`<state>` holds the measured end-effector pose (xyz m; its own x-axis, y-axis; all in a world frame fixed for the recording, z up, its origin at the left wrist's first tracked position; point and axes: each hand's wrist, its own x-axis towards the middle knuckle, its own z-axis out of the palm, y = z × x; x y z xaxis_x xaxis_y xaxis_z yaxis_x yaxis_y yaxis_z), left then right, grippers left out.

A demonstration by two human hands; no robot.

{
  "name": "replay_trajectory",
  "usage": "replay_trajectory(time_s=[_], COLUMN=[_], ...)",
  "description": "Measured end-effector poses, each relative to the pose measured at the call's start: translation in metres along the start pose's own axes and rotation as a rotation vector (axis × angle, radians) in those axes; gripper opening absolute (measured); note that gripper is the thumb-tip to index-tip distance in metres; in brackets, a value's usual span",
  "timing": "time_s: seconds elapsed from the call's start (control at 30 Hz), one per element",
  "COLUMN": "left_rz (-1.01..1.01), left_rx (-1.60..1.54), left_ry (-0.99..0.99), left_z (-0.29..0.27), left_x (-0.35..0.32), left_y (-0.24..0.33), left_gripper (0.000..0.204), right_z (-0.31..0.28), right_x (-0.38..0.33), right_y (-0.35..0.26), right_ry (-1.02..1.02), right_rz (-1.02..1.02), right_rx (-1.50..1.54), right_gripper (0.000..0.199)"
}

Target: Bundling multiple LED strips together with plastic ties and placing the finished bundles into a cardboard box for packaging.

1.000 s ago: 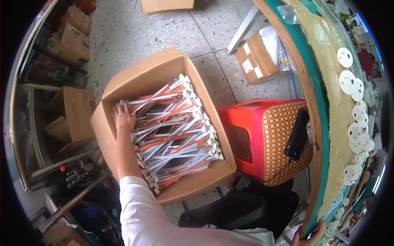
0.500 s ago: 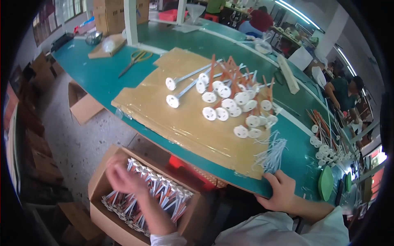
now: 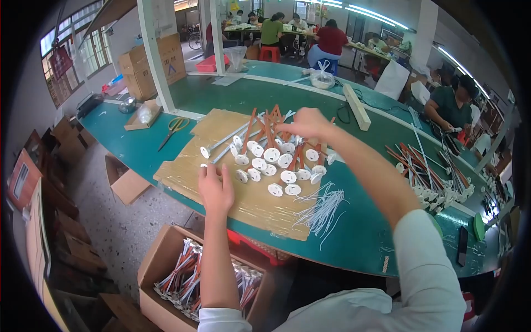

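Observation:
My left hand (image 3: 216, 190) is at the near left edge of a brown cardboard sheet (image 3: 251, 207). Its thumb and fingers are apart, beside a white disc that they mostly hide. Just beyond lies a grey stick with a round white disc (image 3: 206, 152) on its end. My right hand (image 3: 311, 123) reaches over the pile of reddish-brown sticks (image 3: 269, 123), fingers curled down among them; what they pinch is hidden. Several white discs (image 3: 271, 155) on the sticks' near ends face me. A loose bunch of white strings (image 3: 323, 207) lies at the sheet's right edge.
Below the table's left edge, an open carton (image 3: 160, 252) holds many bundled disc-ended sticks. Scissors (image 3: 174, 131) lie at the far left. More sticks (image 3: 423, 171) are at the right, near a co-worker (image 3: 456, 108). A pale bar (image 3: 357, 108) lies on the green table.
My left hand has risen from over the carton to the cardboard sheet. My right hand has moved from the table edge by the strings to the stick pile. The view has tilted up.

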<state>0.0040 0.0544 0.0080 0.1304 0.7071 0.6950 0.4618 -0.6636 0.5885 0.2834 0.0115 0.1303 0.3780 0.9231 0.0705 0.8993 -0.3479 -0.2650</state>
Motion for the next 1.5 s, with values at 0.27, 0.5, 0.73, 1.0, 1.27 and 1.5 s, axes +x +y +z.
replay_trajectory(time_s=[0.27, 0.5, 0.73, 1.0, 1.27, 1.5], left_rz=[-0.084, -0.026, -0.051, -0.14, -0.11, -0.045], left_rx=[0.035, 0.055, 0.012, -0.015, 0.054, 0.03], left_ry=[-0.018, -0.024, -0.017, -0.074, -0.09, 0.034], left_z=[-0.001, 0.002, 0.001, -0.002, -0.002, -0.008], left_x=[0.0, 0.001, 0.0, 0.001, 0.001, -0.008], left_y=[-0.009, -0.009, -0.01, -0.003, -0.004, -0.013], left_gripper=[0.031, 0.031, 0.029, 0.027, 0.029, 0.031], right_z=[0.052, 0.065, 0.073, 0.044, -0.039, -0.067], right_x=[0.052, 0.069, 0.071, 0.063, -0.053, -0.153], right_y=[-0.044, -0.008, -0.019, -0.005, 0.018, 0.051], right_ry=[-0.294, -0.176, -0.163, -0.08, -0.209, -0.113], right_rz=[0.173, 0.316, 0.144, 0.201, -0.033, -0.359], right_rx=[0.069, 0.329, 0.197, 1.173, 1.88, 2.132], right_gripper=[0.046, 0.033, 0.024, 0.013, 0.014, 0.016])
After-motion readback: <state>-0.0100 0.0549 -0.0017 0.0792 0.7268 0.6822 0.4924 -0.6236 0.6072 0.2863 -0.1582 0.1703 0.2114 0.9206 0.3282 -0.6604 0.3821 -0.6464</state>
